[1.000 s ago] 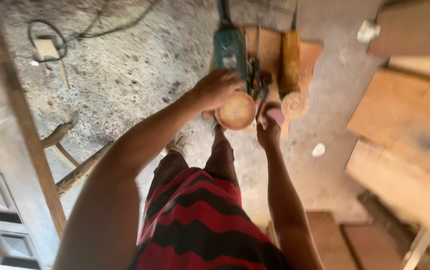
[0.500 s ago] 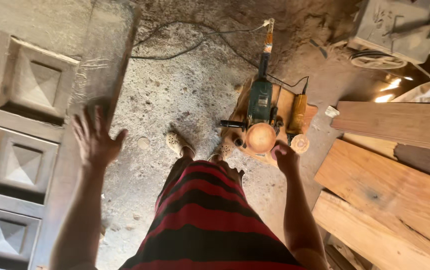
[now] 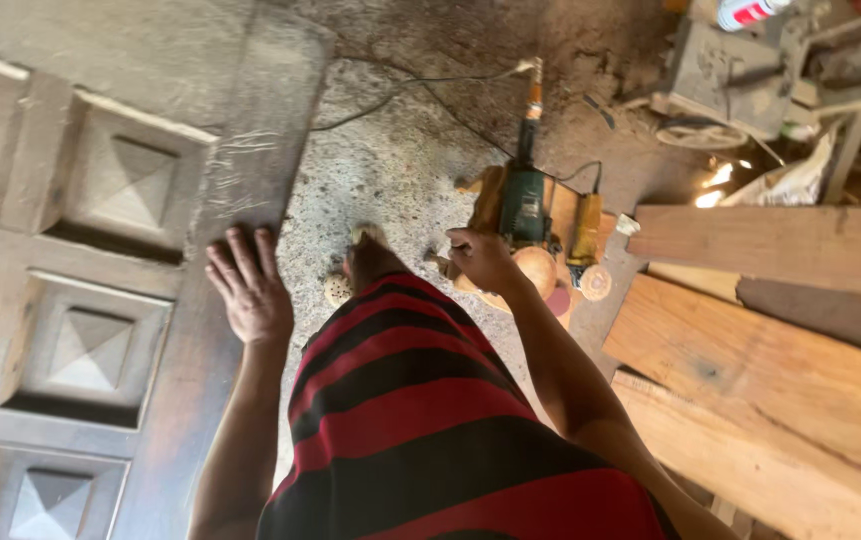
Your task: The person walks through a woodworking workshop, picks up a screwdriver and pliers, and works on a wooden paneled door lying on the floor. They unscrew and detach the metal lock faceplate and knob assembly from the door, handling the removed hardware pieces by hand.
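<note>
**Reaching down to a green sander, other palm flat on a carved door**

Looking down from the head camera, the only view at this moment. Left hand (image 3: 250,290) spread wide, fingers fanned, palm pressed flat on the plain edge strip of a dark carved door (image 3: 80,290) lying on the floor; pinching nothing. Right hand (image 3: 483,260) stretched forward and low, fingers curled loosely, just beside the green sander (image 3: 524,205); whether gripping its handle or only touching it, cannot tell, since the knuckles hide the contact. Sander resting on a small wooden block (image 3: 560,215) on the concrete floor (image 3: 390,170), round tan disc (image 3: 535,270) facing up just below the hand, black cord (image 3: 420,85) trailing off toward the top. Yellow tool (image 3: 586,230) lying alongside the sander, touching or nearly so. Bare foot (image 3: 365,255) planted between the door and the block, red and black striped cloth (image 3: 420,420) covering the legs. Pale planks (image 3: 770,330) stacked at the right, grey machine (image 3: 730,70) at the upper right, well apart from both hands.

Judging progress: sander parked on the block, disc apart from the door, so sanding not under way now. Door panels dark and dusty, with no freshly worked patch to be made out. Most of the work seemingly left to do.
</note>
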